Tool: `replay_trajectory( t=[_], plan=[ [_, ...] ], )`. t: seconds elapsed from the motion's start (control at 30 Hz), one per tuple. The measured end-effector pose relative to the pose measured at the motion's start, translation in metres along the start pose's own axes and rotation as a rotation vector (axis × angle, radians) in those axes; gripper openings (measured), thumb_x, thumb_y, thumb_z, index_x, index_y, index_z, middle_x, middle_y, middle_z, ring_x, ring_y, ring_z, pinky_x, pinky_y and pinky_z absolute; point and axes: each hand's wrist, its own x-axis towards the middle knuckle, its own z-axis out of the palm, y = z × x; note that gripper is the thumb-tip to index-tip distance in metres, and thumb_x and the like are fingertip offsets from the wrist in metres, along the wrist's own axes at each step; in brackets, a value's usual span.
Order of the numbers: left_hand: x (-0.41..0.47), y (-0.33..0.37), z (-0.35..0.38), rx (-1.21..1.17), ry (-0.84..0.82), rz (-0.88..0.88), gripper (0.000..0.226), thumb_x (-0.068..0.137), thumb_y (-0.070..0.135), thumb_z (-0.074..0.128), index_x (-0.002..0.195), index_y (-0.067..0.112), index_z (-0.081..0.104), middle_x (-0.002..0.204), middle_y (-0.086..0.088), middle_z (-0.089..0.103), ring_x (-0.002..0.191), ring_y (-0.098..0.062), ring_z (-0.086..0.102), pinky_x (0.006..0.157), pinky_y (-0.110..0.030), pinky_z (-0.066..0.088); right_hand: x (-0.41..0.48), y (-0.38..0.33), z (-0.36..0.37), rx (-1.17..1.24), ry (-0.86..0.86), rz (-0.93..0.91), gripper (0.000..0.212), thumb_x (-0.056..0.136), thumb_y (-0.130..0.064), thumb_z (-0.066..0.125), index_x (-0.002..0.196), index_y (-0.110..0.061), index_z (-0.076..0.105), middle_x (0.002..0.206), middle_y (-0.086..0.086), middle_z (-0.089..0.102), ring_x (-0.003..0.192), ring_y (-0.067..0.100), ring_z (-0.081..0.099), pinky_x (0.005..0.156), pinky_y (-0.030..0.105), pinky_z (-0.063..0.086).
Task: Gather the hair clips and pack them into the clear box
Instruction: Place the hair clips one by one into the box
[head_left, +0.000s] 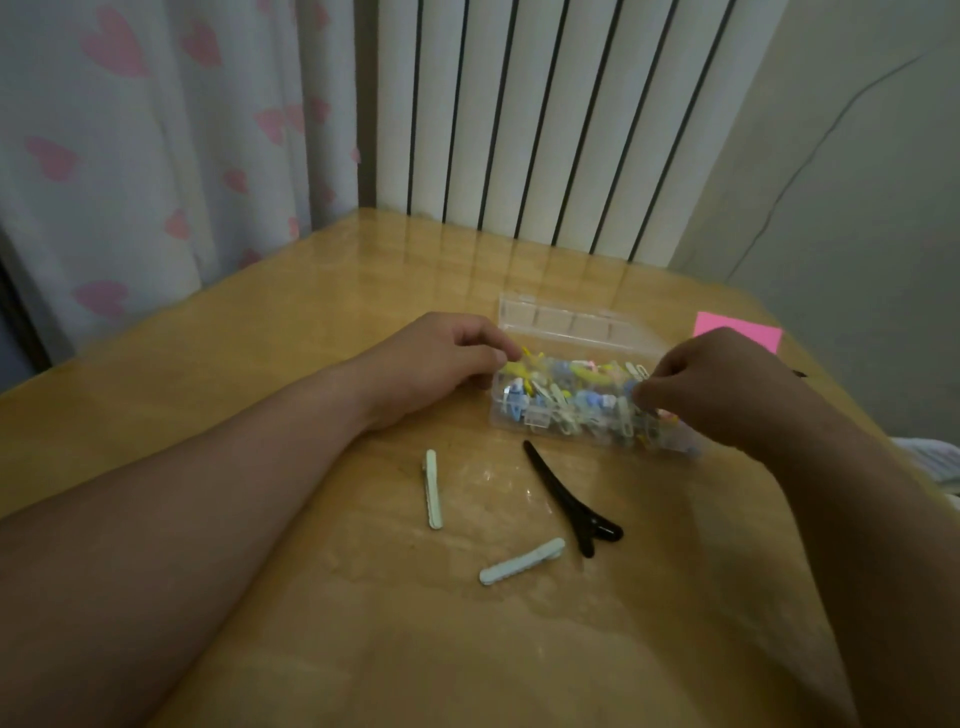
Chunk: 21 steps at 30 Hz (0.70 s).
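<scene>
Currently your clear box (524, 418) sits on the far right part of the wooden table (311, 623), its lid (571, 318) thrown open toward the far side, and it is already heaped with small colourful clips (571, 384) in yellow, blue, white and pink. Your left hand (436, 358) is at the box's left end, fingers curled and thumb tip against the rim by a yellow clip; you cannot tell from this view whether it actually grips the box. Your right hand (722, 384) reaches over the box's right part with its fingertips bunched down among the clips; whether they pinch one is hidden.

3 clips lie loose on the table, nearer to you than the box: 1 pale clip (434, 488) to the left, lying near-to-far; a second pale clip (522, 561) nearest you, set at a slant; and a long black clip (566, 499) between them and the box, its tip just short of the box's near wall. A pink note (737, 330) lies beyond your right hand. Behind the table hang a heart-print curtain (130, 156) and a white radiator (545, 114)
</scene>
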Motion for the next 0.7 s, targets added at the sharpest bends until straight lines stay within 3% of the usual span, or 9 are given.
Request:
replay_trajectory(
  t=[0.17,0.47,0.6,0.7],
  plan=[
    [0.0,0.0,-0.001,0.008,-0.003,0.006,0.018,0.102,0.023,0.066,0.106,0.031,0.081,0.109,0.004,0.078,0.089,-0.003,0.069,0.083,-0.02,0.051,0.003,0.001,0.004,-0.067,-0.027,0.036,0.022,0.09,-0.035,0.078,0.089,-0.012,0.079,0.08,0.007,0.074,0.077,0.023,0.071,0.081,0.048,0.064],
    [-0.003,0.003,-0.001,0.03,-0.005,-0.004,0.019,0.102,0.022,0.065,0.107,0.031,0.081,0.11,0.008,0.077,0.097,-0.005,0.069,0.085,-0.022,0.052,0.0,-0.001,0.006,-0.132,0.09,-0.041,0.033,0.094,-0.047,0.07,0.076,-0.021,0.073,0.069,0.001,0.072,0.066,0.019,0.069,0.072,0.044,0.064],
    [-0.004,0.005,-0.001,0.035,-0.005,-0.001,0.019,0.103,0.023,0.064,0.107,0.031,0.081,0.109,0.002,0.077,0.098,-0.011,0.071,0.087,-0.024,0.053,-0.007,-0.014,0.013,-0.068,0.155,-0.181,0.027,0.097,-0.046,0.067,0.082,-0.024,0.07,0.072,-0.005,0.068,0.067,0.014,0.066,0.069,0.044,0.063],
    [-0.005,0.005,-0.002,0.04,-0.008,-0.002,0.019,0.103,0.024,0.063,0.107,0.031,0.08,0.111,-0.006,0.077,0.105,-0.019,0.071,0.095,-0.031,0.057,-0.027,-0.039,0.025,0.053,0.124,-0.365,0.015,0.098,-0.044,0.063,0.092,-0.031,0.068,0.081,-0.01,0.066,0.074,0.005,0.064,0.07,0.032,0.059]
  ],
)
